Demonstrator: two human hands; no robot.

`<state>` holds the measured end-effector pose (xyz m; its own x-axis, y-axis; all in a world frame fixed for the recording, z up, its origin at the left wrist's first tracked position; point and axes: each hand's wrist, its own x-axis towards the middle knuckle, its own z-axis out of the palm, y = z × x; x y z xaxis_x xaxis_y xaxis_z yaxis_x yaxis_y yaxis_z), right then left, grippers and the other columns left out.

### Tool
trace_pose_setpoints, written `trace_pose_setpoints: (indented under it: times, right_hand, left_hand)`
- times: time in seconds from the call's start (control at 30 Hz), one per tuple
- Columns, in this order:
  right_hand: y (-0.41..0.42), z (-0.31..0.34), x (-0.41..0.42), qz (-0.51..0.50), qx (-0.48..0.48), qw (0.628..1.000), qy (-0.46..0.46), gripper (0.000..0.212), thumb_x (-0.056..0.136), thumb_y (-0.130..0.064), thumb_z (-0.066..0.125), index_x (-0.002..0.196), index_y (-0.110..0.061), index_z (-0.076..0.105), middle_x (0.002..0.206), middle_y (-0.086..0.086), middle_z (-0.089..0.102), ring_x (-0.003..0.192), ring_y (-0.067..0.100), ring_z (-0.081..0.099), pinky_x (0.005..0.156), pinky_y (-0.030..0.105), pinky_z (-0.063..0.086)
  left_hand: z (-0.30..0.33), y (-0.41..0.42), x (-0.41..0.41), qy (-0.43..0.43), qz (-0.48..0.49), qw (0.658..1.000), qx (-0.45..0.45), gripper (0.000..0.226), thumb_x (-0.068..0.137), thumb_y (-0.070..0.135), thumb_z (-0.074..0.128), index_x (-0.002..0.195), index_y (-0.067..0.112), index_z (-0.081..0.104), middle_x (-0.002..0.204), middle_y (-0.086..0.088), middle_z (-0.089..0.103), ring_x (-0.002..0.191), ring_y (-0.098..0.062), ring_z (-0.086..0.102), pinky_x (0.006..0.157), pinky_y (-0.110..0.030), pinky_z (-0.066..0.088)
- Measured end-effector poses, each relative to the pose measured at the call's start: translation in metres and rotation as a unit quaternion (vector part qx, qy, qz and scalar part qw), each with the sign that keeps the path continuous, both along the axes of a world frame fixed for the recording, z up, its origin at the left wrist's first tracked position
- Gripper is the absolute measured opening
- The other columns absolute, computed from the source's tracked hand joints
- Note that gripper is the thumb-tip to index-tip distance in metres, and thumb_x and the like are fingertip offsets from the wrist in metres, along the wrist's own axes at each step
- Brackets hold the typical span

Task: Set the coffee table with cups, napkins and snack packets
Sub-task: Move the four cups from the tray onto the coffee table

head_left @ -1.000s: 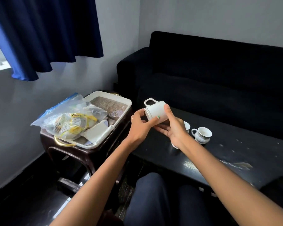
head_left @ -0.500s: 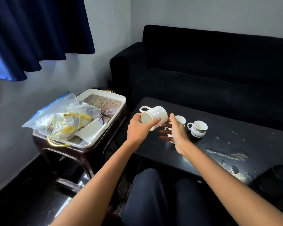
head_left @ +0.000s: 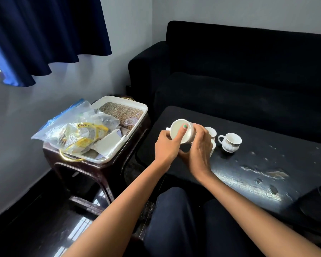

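Both hands held a plain white mug (head_left: 183, 131) in the air above the near left corner of the dark counter (head_left: 258, 164). The mug lay tipped on its side, its flat base turned toward the camera and its handle sticking out to the left. The left hand (head_left: 167, 149) gripped it from below and behind, the thumb pressed across the base. The right hand (head_left: 199, 153) curled its fingers over the mug's upper side, so the two hands met around it.

Just behind the right hand, two more white cups stood on the counter, both partly hidden: one (head_left: 211, 132) past the fingers and one (head_left: 213, 146) below it. A little further right, apart from them, a patterned cup (head_left: 230, 142) stood upright with its handle to the left. The counter top showed worn, flaking patches toward its right side.

To the left, a small dark side table (head_left: 100, 169) carried a white tray (head_left: 119, 145) with a woven mat (head_left: 121, 113) in it. A clear zip bag (head_left: 72, 130) of yellow snack packets lay across the tray's near half, and a white napkin (head_left: 107, 143) rested beside it. A black sofa (head_left: 248, 71) stood behind the counter and a dark blue curtain (head_left: 50, 34) hung at upper left.
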<state>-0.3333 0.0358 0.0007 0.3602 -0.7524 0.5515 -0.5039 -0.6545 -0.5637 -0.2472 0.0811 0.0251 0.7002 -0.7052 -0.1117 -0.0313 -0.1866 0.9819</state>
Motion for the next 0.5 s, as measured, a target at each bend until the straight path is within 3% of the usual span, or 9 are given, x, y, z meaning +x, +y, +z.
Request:
trace_pose_setpoints:
  times: [0.1,0.2,0.3,0.37,0.5]
  right_hand:
    - [-0.006,0.003,-0.008,-0.021,0.041,0.999,-0.021,0.083,0.062,-0.031,0.083,0.127,-0.003,0.041,0.124,0.010,0.050,0.115,0.026,0.048,0.092,0.031,0.033]
    - [-0.012,0.003,-0.022,-0.038,0.091,0.994,-0.054,0.084,0.061,-0.033,0.085,0.125,0.001,0.042,0.120,0.013,0.052,0.109,0.030,0.053,0.091,0.044,0.043]
    - [-0.020,0.001,-0.037,-0.063,0.171,0.979,-0.092,0.080,0.063,-0.034,0.085,0.123,-0.005,0.041,0.118,0.009,0.055,0.105,0.027,0.056,0.084,0.041,0.047]
    - [-0.027,-0.002,-0.048,-0.075,0.209,0.970,-0.096,0.073,0.065,-0.035,0.083,0.119,-0.008,0.041,0.113,0.006,0.059,0.100,0.026,0.058,0.075,0.034,0.045]
    - [-0.035,-0.010,-0.068,-0.103,0.244,0.957,-0.116,0.065,0.068,-0.033,0.080,0.119,-0.016,0.045,0.112,0.001,0.062,0.100,0.023,0.059,0.077,0.032,0.045]
  left_hand:
    - [0.000,0.001,-0.008,-0.021,-0.038,0.999,0.008,0.049,0.084,0.069,0.046,0.092,0.022,0.058,0.090,0.006,0.065,0.083,-0.004,0.059,0.065,-0.017,0.038]
    - [0.000,0.001,-0.017,-0.036,-0.091,0.995,0.008,0.058,0.088,0.068,0.038,0.087,0.014,0.062,0.091,0.003,0.066,0.085,-0.008,0.059,0.070,-0.021,0.042]
    - [0.002,0.002,-0.028,-0.077,-0.157,0.984,-0.013,0.065,0.094,0.059,0.033,0.084,0.001,0.060,0.093,-0.010,0.066,0.083,-0.013,0.057,0.075,-0.026,0.043]
    - [0.001,0.001,-0.036,-0.088,-0.212,0.973,-0.030,0.064,0.097,0.052,0.032,0.084,-0.006,0.056,0.089,-0.019,0.062,0.078,-0.015,0.052,0.079,-0.041,0.045]
    - [-0.010,-0.006,-0.051,-0.092,-0.286,0.953,-0.033,0.049,0.102,0.037,0.033,0.090,-0.004,0.056,0.107,-0.016,0.063,0.104,-0.026,0.056,0.098,-0.046,0.042]
